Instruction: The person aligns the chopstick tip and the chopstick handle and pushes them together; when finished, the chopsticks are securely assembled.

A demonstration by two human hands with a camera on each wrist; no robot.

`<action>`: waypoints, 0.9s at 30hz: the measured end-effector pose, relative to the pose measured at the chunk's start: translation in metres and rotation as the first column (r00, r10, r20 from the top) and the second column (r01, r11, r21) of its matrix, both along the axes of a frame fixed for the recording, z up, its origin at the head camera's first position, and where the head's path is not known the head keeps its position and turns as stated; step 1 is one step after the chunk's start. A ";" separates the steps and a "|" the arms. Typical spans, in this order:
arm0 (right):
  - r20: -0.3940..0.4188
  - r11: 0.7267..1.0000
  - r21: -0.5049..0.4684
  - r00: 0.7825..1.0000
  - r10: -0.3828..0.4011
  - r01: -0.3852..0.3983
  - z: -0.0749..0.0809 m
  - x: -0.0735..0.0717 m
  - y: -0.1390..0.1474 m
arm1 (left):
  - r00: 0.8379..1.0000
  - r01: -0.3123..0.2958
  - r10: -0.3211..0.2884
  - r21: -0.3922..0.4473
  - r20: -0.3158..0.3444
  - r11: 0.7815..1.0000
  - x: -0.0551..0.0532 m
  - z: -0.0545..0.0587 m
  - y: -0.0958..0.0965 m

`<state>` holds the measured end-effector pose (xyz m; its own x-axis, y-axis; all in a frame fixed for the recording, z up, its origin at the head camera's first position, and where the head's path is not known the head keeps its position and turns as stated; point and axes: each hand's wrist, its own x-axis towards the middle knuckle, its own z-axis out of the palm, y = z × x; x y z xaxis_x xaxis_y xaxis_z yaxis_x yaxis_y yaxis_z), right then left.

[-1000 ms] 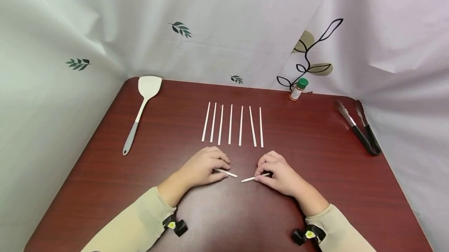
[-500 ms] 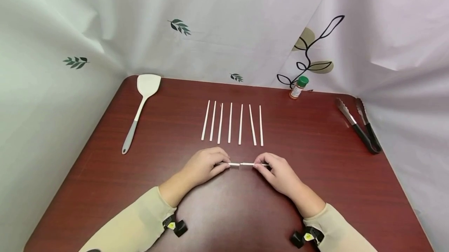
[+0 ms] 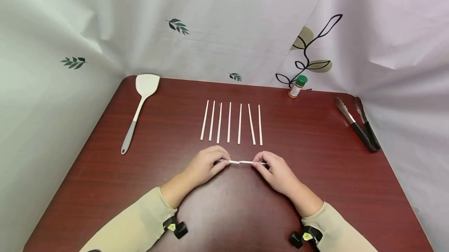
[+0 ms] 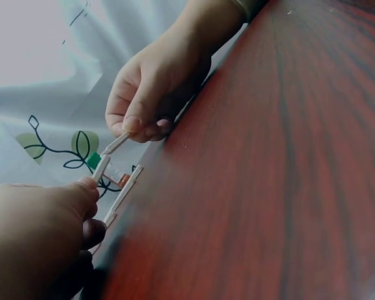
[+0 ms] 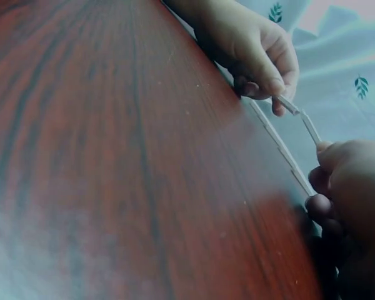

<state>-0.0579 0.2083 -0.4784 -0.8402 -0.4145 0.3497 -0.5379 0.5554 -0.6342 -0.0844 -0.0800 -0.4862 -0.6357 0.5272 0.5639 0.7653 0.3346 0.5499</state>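
Note:
My left hand pinches a short, thin white stick between thumb and fingers. Opposite it, my right hand pinches another short white stick. The two sticks point at each other, and their inner ends meet midway between the hands. In the left wrist view the left stick and the right one come together at a slight angle, raised above the tabletop. The outer part of each stick is mostly covered by fingers. Beyond the hands, several longer white sticks lie side by side in a row.
A white spatula with a grey handle lies at the left of the dark red table. At the back right stands a green-capped spice bottle. Black-handled tongs rest near the right edge. A patterned white curtain hangs behind.
The two short sticks, at first apart and slanted, have been lined up end to end. Both hands have moved slightly away from the body. The row of long sticks is unchanged.

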 end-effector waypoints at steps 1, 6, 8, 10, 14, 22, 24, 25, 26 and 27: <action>0.003 1.000 -0.001 1.000 -0.007 0.007 0.000 0.000 0.000 | 1.000 0.001 -0.001 0.014 -0.001 1.000 0.000 0.000 0.000; 0.018 1.000 -0.015 1.000 -0.024 0.024 -0.001 -0.001 0.001 | 1.000 -0.006 0.006 0.052 0.008 0.999 -0.001 -0.001 0.000; 0.026 1.000 -0.017 1.000 -0.010 0.011 -0.001 -0.001 0.001 | 1.000 -0.014 0.014 0.041 0.017 0.999 0.000 -0.001 0.000; 0.030 1.000 -0.019 1.000 0.004 -0.004 -0.001 -0.001 0.001 | 1.000 -0.021 0.021 0.027 0.021 0.999 0.000 -0.001 0.000; 0.019 1.000 -0.023 1.000 0.015 -0.015 -0.001 -0.001 0.001 | 1.000 -0.028 0.028 0.013 0.013 1.000 0.001 0.000 0.001; -0.047 0.999 -0.022 0.999 0.023 -0.024 -0.003 -0.002 0.001 | 1.000 0.005 -0.005 0.016 0.016 1.000 0.000 -0.001 0.002; -0.059 0.999 -0.028 0.998 0.020 -0.022 -0.003 -0.002 0.002 | 1.000 0.002 -0.002 0.013 0.008 1.000 0.000 -0.001 0.003; -0.062 0.999 -0.032 0.998 0.019 -0.021 -0.004 -0.002 0.002 | 1.000 0.000 0.000 0.011 0.007 1.000 0.001 0.000 0.003; -0.064 0.999 -0.037 0.998 0.018 -0.021 -0.004 -0.002 0.002 | 1.000 0.000 0.000 0.008 0.007 1.000 0.001 0.000 0.004; -0.063 0.999 -0.042 0.998 0.017 -0.020 -0.004 -0.002 0.002 | 1.000 -0.002 0.002 0.004 0.005 1.000 0.002 0.000 0.004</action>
